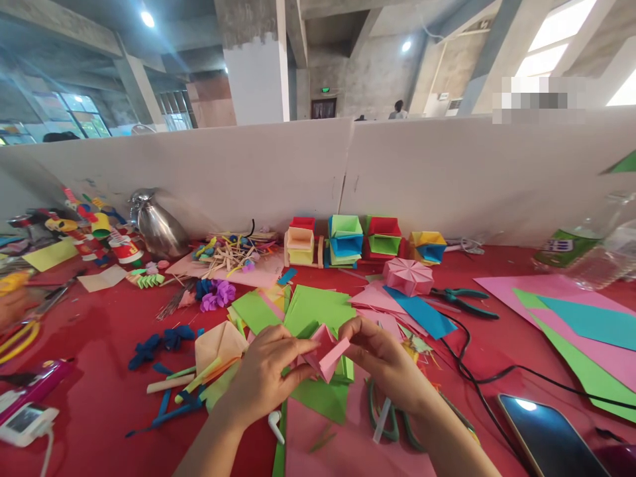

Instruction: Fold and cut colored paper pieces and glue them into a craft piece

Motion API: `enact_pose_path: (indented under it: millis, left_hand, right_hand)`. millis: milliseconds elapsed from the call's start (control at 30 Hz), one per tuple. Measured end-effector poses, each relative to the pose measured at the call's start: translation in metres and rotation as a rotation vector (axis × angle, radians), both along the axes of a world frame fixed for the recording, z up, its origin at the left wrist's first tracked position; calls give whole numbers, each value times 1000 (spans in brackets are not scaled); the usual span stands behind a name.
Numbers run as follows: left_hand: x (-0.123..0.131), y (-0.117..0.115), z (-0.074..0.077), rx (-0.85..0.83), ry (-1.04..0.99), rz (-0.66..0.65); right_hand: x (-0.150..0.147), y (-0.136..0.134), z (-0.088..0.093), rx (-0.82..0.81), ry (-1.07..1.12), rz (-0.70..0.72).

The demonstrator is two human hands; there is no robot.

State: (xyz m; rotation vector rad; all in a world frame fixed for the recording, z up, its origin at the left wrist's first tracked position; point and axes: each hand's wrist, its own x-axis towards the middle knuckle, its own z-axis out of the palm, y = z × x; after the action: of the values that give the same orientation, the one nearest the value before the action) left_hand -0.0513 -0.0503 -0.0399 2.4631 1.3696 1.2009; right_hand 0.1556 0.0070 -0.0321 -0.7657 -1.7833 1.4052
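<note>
A folded piece of pink paper (325, 351) is held up between my two hands over the table's middle. My left hand (273, 368) pinches its left side between thumb and fingers. On the right edge, the fingertips of my right hand (375, 351) are closed on the same paper. Green paper sheets (318, 308) lie just behind and below it. Green-handled scissors (390, 417) rest under my right forearm, partly hidden by it. A white earphone (276, 427) lies beside my left wrist.
Folded paper boxes (345, 237) line the white partition, with a pink pleated paper piece (408, 277) and pliers (467, 299) in front. A black cable (464, 358) runs rightward near a phone (551, 437). A steel jug (156, 225) stands left. Another person's hand (14, 305) shows at far left.
</note>
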Motion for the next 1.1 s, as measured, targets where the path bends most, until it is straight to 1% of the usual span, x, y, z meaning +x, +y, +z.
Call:
enact_pose_path:
  millis: [133,233,367,467,567,633,700,800,900,967,1000,1033,1100]
  left_hand:
    - [0,1,2,-22,46,-19]
    - [0,-1,5,-100,45,-44]
    - [0,-4,9,-204,-73,-77]
    - [-3,-3,9,-251,-170,-87]
    - [-8,-1,6,-221,-233,-23]
    - [-11,-1,6,-171,-230,20]
    - [-14,-1,8,-105,-219,34]
    - [-18,-1,12,10,-220,13]
    - [-20,-1,14,83,-250,-58]
    - [-22,0,14,81,-292,-102]
    - [-23,0,13,69,-325,-102]
    - [-25,1,11,50,-371,-84]
    - [-29,2,7,8,-513,-4]
  right_hand:
    - [0,-1,2,-6,-6,-4]
    - [-1,-2,2,-10,-27,-8]
    - [-8,-3,1,26,-78,-49]
    - [-18,-6,4,62,-122,-90]
    - [-30,-9,12,75,-135,-75]
    - [-38,-10,18,83,-132,-64]
    - [-44,-9,24,82,-123,-43]
    - [-49,-6,27,62,-110,20]
    - [-50,-4,25,48,-116,68]
    - [-50,-2,22,58,-146,77]
    - [-50,0,21,71,-172,75]
    - [-50,1,19,90,-205,69]
    - [-51,6,18,142,-293,42]
